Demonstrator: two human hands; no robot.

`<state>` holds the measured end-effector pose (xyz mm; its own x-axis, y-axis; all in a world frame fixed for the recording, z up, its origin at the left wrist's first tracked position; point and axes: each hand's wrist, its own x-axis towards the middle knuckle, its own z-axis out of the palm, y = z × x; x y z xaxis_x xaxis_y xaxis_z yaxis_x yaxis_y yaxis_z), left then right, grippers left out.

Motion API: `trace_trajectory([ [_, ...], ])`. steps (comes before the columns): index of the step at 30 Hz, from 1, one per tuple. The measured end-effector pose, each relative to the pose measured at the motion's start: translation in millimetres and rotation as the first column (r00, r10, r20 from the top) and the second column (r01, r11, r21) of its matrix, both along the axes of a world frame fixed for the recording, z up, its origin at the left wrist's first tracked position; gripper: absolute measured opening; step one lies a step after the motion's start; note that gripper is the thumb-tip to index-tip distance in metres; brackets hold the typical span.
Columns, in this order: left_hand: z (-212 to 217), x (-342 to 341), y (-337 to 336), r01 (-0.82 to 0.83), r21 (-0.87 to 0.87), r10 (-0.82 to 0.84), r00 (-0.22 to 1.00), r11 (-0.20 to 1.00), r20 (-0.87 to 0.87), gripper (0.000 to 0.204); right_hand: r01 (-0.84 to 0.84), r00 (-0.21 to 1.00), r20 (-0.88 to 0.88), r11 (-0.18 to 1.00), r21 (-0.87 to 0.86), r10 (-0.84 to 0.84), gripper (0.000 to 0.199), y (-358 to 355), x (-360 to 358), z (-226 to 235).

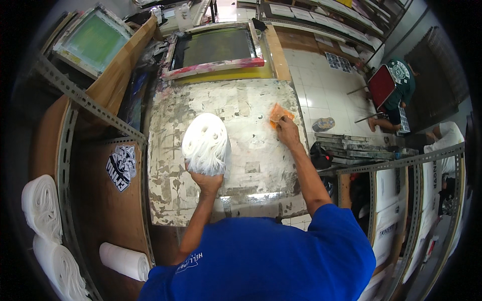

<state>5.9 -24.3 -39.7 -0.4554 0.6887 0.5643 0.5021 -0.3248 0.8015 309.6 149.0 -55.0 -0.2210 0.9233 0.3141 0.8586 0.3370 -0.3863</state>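
My left hand (pixel 207 181) is wrapped round the lower end of a thick white roll of folded fabric (pixel 206 140), held over the worn table. Loose folds and frayed edges show at the top of the roll. Near the table's right edge, my right hand (pixel 288 133) has its fingers closed on a small orange cloth (pixel 275 113), pressed to the tabletop. The cloth's outline is blurred, and its exact material is hard to make out. The tabletop (pixel 251 105) is pale, with peeling dark patches and strips of clear tape along its near edge.
A framed printing screen (pixel 216 50) lies at the table's far end. Another green screen (pixel 95 40) leans at the far left. More white rolls (pixel 42 208) sit on the left shelf. At right are stacked frames (pixel 351 150), a metal rack (pixel 401 165) and a seated person (pixel 399 85).
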Motion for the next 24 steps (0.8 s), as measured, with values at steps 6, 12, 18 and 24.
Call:
trace_trajectory([
  [6, 16, 0, -1, 0.020, -0.003, -0.020, 1.000, 1.000, -0.008, 0.097, -0.096, 0.968, -0.239, 0.993, -0.071, 0.076, 0.026, -6, 2, 9],
  [12, 15, -1, -1, 0.042, -0.018, -0.041, 0.997, 0.999, 0.064, 0.097, -0.087, 0.961, -0.248, 0.985, 0.150, 0.122, 0.023, -28, -12, 36],
  [18, 25, 1, 0, 0.038, -0.045, -0.034, 0.996, 0.998, 0.076, 0.096, -0.074, 0.839, -0.544, 0.981, -0.180, -0.036, 0.012, -50, -11, 28],
  [24, 27, -1, -2, 0.043, -0.055, -0.039, 0.997, 0.998, 0.073, 0.097, -0.163, 0.758, -0.611, 0.840, -0.517, -0.228, 0.021, -77, -14, 12],
])
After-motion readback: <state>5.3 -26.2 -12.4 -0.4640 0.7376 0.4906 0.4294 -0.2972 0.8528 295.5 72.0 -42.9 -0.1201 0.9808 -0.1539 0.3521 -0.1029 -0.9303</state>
